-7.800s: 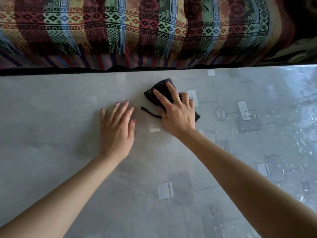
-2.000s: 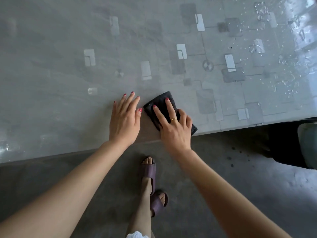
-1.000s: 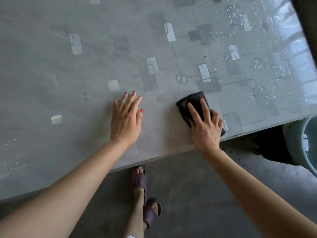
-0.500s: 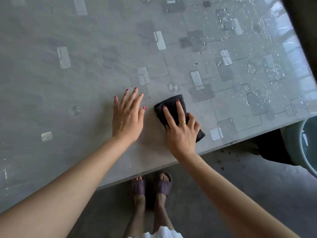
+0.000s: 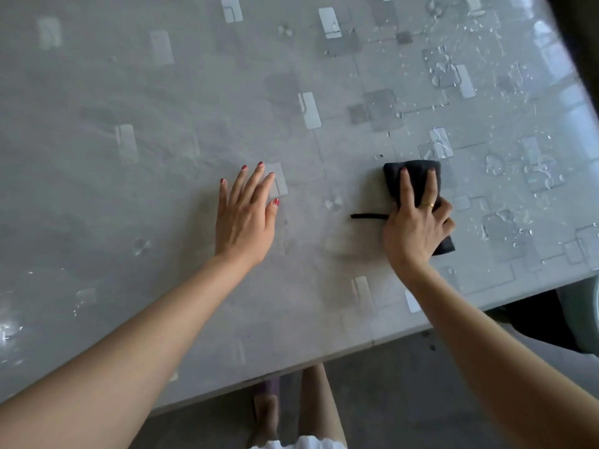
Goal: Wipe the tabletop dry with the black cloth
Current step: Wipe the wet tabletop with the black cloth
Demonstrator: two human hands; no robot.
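The wiping job is running partway through: the desk (image 5: 162, 222) is showing a dull, matte surface from centre to 9 o'clock, while beads and streaks of water droplets (image 5: 447, 69) are covering the area from 1 to 3 o'clock, which remains to be dried; a faint sheen is also showing at the 8 o'clock edge. The black cloth (image 5: 418, 179), folded into a thick pad with a thin loop trailing toward 9 o'clock, is lying right of centre at the border of the wet zone. The right hand (image 5: 416, 225) is pressing on it with fingers extended flat. The left hand (image 5: 246, 218) is resting flat and spread, gripping nothing.
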